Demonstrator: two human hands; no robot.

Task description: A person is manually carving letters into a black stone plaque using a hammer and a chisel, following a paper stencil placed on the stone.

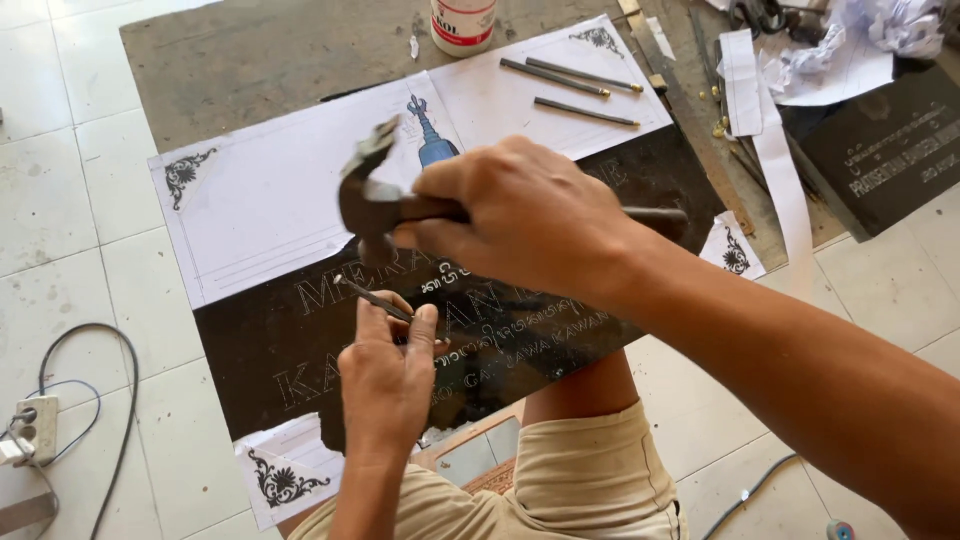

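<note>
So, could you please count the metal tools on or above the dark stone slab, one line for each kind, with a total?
Hammer, in the right hand: 1
Chisel, in the left hand: 1
Spare chisels or rods lying on the white paper: 3
Total: 5

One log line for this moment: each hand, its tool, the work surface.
right hand: grips dark metal hammer, raised | left hand: pinches thin metal chisel | tip on black engraved stone slab
</note>
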